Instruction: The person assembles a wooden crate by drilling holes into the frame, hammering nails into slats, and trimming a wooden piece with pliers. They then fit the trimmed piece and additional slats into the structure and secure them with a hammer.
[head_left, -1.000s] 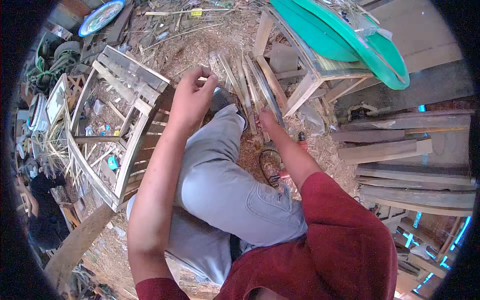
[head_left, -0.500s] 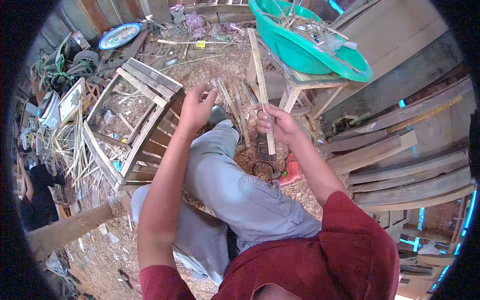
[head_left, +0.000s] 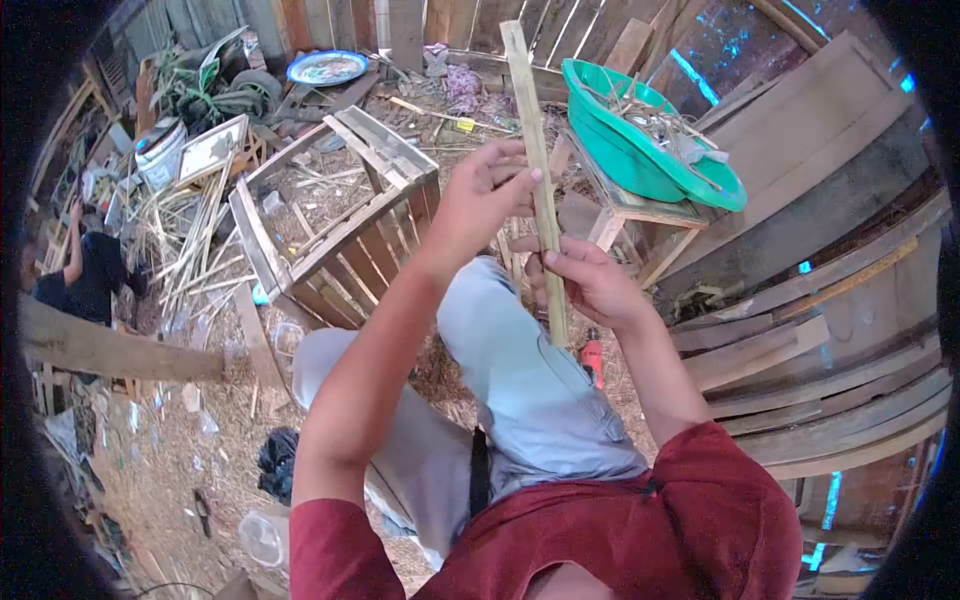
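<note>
A long, narrow wooden strip (head_left: pixel 541 150) stands nearly upright in front of me, above my raised knee. My left hand (head_left: pixel 492 195) pinches it around its middle, with fingers and thumb at its left side. Lower down, my right hand (head_left: pixel 588 280) has its thumb and fingers closed on the same strip. The strip's lower end is by my thigh, and its top reaches toward the plank wall. Beneath it, a red tool (head_left: pixel 592 360) lies on the ground, partly hidden by my leg.
A slatted wooden frame (head_left: pixel 350 225) stands at left. A green basin (head_left: pixel 640 150) of scraps rests on a small wooden table (head_left: pixel 650 212). Stacked boards (head_left: pixel 820 390) lie at right. Another person (head_left: pixel 85 270) is at far left, beyond a thick beam (head_left: pixel 120 345).
My right hand has lifted the strip from the floor pieces and raised it. My left hand has moved right and taken hold of it too. The view has tilted upward.
</note>
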